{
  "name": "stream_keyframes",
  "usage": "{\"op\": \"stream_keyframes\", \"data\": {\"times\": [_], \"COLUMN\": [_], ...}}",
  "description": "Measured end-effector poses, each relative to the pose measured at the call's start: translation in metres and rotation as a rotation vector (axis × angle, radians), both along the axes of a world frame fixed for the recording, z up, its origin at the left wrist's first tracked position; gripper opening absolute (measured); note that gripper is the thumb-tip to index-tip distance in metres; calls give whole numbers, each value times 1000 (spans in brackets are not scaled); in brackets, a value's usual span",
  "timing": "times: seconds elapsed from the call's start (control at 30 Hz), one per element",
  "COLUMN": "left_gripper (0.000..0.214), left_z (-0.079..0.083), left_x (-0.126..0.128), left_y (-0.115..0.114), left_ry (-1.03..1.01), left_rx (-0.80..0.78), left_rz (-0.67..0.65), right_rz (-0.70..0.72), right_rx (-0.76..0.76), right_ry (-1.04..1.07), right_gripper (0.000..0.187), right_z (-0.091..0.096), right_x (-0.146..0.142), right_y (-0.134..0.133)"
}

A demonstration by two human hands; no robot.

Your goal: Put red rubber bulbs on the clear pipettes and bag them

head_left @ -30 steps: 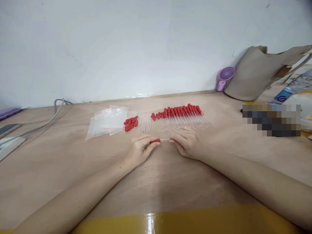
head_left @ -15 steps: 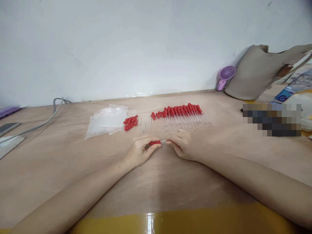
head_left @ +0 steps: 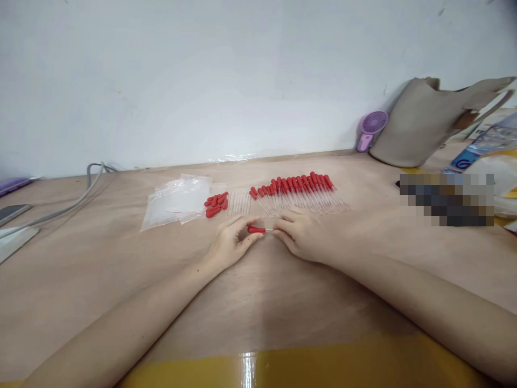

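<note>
Between my hands is a dropper [head_left: 256, 229] with a red rubber bulb and a thin clear tube. My right hand [head_left: 297, 231] pinches the tube, and its tip is hidden behind the fingers. Around the bulb end, my left hand [head_left: 232, 237] has its thumb and fingers spread, with a gap between them and the bulb. Beyond my hands lie several loose red bulbs [head_left: 216, 203] and, beside them, a few bare clear tubes [head_left: 239, 203]. A long row of droppers with red bulbs [head_left: 301, 186] lies to the right of these.
Clear plastic zip bags [head_left: 177, 199] lie left of the loose bulbs. A grey cable [head_left: 72, 205] and a phone [head_left: 14, 213] are at the far left. At the back right stand a purple handheld fan [head_left: 372, 126], a beige bag [head_left: 416, 124] and a plastic bottle [head_left: 480, 145].
My left fingers have parted from the red bulb they were gripping. The dropper has shifted slightly away from me, still held by its tube in my right hand.
</note>
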State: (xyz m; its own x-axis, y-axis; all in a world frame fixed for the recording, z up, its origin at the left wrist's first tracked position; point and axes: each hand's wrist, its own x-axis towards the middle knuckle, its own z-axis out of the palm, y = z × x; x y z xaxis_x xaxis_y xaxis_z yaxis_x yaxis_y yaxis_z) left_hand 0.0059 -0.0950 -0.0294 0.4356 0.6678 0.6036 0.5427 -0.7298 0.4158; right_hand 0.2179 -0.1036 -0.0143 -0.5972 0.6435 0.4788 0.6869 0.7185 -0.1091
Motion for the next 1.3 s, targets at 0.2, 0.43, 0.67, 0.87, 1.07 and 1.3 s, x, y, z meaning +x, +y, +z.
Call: {"op": "stream_keyframes", "data": {"times": [0.2,0.43,0.67,0.87,1.07,1.3], "left_gripper": [41,23,19,17,13,14], "left_z": [0,1,2,-1,1,3], "left_x": [-3,-3,-4,-3,-26,-61], "left_y": [1,-1,0,1,25,44], "left_ry": [103,166,176,176,141,154], "left_rx": [-52,-119,-127,-88,159,95], "left_rz": [122,80,77,102,446,626], "right_rz": [-304,-610,-752,-723,-588,-570], "right_rx": [-316,-365,-333,-319,-295,-360], "right_ry": [224,226,82,50,61,52], "right_gripper": [22,26,28,33,31,27], "right_z": [14,14,9,10,9,1], "right_x": [2,-34,-44,-43,-69,-87], "right_y": [30,80,86,80,66,63]}}
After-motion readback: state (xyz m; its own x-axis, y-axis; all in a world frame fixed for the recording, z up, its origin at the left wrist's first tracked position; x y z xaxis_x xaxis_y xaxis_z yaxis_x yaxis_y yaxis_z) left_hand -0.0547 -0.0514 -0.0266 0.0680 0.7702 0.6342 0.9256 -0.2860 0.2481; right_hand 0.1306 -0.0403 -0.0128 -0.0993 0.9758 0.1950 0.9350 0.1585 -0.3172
